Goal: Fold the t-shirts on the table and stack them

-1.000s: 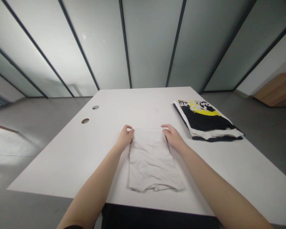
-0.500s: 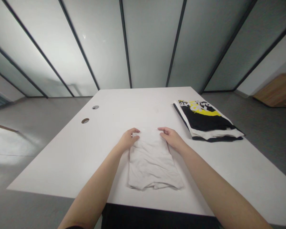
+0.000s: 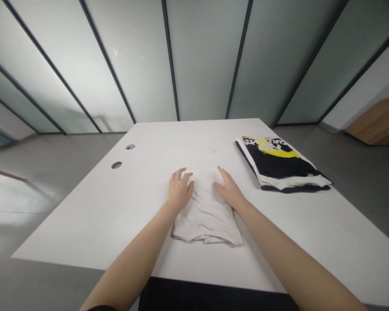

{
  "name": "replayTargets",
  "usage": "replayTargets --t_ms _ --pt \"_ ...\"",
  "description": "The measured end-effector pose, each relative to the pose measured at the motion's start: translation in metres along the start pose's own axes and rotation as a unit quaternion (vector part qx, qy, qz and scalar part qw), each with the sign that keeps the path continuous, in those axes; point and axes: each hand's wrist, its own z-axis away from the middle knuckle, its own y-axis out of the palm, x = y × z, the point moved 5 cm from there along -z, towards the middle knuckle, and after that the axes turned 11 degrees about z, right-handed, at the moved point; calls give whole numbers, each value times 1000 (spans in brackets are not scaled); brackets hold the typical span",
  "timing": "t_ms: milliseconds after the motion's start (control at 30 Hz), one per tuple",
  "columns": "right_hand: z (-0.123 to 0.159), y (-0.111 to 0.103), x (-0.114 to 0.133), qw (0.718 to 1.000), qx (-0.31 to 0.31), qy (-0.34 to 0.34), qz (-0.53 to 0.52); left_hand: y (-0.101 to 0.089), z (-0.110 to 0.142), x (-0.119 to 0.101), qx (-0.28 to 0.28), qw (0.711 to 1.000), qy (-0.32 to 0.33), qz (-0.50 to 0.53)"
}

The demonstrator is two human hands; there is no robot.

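Observation:
A folded white garment [image 3: 210, 216], slightly wrinkled, lies in front of me on the white table [image 3: 94, 216]. My left hand [image 3: 180, 188] rests on its far left edge, with the fingers spread. On the far right part of the cloth lies my right hand [image 3: 227, 188], its thumb apart from the outstretched fingers. Neither hand grips the fabric. Off to the right sits a stack of folded shirts [image 3: 272, 166], the top one black with a yellow and white print and white and dark layers beneath.
Two round holes are cut in the left part of the table, the nearer one [image 3: 116, 165] showing brown inside. Behind the table stands a frosted glass wall [image 3: 201, 60] with dark frames. A wooden piece [image 3: 377, 123] stands on the floor at the far right.
The white garment has slid a little away from me. Both hands have moved from curled at its far corners to lying more spread on top of it.

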Motion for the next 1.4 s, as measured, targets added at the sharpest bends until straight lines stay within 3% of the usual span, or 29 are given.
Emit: replayTargets --t_ms 167,267,333,533,667,767,833,933,1067,1133,1300,1400 --pt "6 -17 27 986 -56 -60 147 18 8 -39 131 991 42 2" --pt "14 -10 50 974 26 -176 139 30 14 -41 187 982 24 -20" --pt "22 1 57 962 87 -212 149 35 16 -35 207 978 -2 -36" --pt "28 17 43 946 136 -135 261 35 15 -16 197 973 -93 -74" --pt "20 9 27 948 134 -68 281 29 13 -4 188 967 -147 -91" --pt "13 -1 16 955 94 -27 281 18 11 8 153 963 -189 -114" --pt "9 -8 13 961 52 -19 269 10 8 11 112 969 -185 -121" --pt "8 -12 23 970 16 -59 234 6 4 1 72 985 -118 -107" --pt "21 7 52 963 85 -168 193 23 7 -21 132 988 -12 -74" --pt "28 16 59 952 117 -181 217 31 11 -28 177 982 6 -70" --pt "30 11 68 937 147 -174 264 26 12 -40 223 972 4 -73" --pt "31 3 78 940 153 -164 256 18 11 -49 239 966 -50 -91"
